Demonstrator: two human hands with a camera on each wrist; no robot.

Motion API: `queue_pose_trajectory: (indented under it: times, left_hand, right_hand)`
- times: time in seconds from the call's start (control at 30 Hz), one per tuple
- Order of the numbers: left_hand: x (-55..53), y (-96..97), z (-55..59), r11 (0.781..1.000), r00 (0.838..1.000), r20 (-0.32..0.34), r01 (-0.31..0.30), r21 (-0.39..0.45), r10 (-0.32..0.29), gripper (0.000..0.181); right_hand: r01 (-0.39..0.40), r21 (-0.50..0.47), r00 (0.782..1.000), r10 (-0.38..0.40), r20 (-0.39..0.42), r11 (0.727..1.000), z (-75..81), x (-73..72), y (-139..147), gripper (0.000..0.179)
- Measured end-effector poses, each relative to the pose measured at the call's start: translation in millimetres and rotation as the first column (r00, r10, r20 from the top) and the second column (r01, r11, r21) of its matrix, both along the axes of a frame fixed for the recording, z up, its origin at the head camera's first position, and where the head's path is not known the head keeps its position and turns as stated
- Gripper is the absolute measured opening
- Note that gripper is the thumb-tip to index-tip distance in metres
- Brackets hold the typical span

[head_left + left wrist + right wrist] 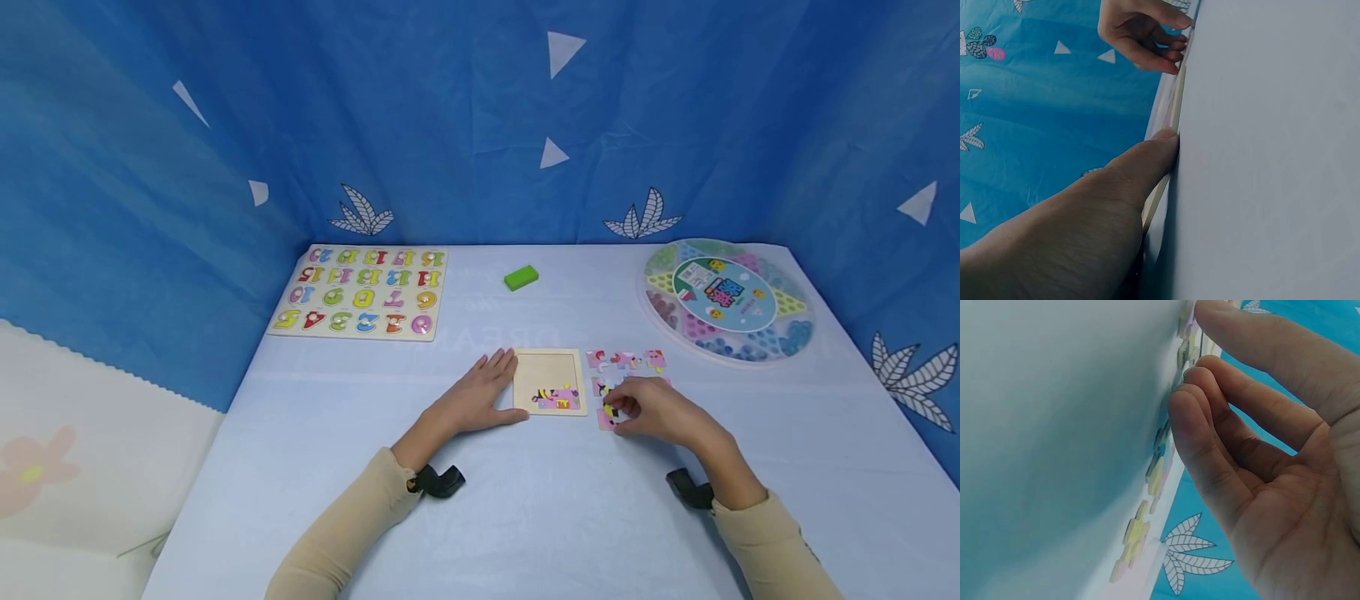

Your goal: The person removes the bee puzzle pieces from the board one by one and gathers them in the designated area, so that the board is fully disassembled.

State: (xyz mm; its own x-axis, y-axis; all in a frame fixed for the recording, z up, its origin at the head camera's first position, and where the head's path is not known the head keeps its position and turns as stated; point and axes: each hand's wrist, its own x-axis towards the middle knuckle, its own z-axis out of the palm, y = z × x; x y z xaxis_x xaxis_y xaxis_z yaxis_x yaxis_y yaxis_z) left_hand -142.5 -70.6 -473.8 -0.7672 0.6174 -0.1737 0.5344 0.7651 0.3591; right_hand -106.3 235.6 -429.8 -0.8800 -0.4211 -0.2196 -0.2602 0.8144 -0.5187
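A square wooden puzzle tray (543, 375) lies on the table, with a few joined pink and yellow pieces (558, 398) in its lower right. My left hand (480, 393) rests at the tray's left side, fingers extended; its thumb (1163, 140) lies against the near edge. To the right of the tray, loose jigsaw pieces (626, 360) lie in rows. Over these pieces is my right hand (656, 408), fingers bent, with thumb and forefinger around a pink, yellow and black piece (606, 419). Whether they pinch it cannot be told. The hand hides some pieces.
A number peg board (360, 293) lies at the back left. Near the back middle is a green block (521, 277). A round clear case of beads (726, 302) stands at the back right. Blue patterned cloth (480, 125) hangs behind the table.
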Motion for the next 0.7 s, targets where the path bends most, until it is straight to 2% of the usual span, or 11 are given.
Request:
queue_pose_trajectory:
  times: [0.3,0.7]
  left_hand:
    - [0.2,0.3,-1.4,1.000,1.000,-0.004,-0.005,-0.004,0.005,0.097]
    - [1.4,1.0,1.4,1.000,1.000,-0.002,-0.004,-0.016,0.004,0.096]
  right_hand:
    - [0.019,-0.003,1.000,-0.019,0.011,1.000,8.6,-5.9,-14,0.037]
    - [-0.024,-0.009,1.000,0.024,0.019,1.000,13.5,-22.9,-41,0.036]
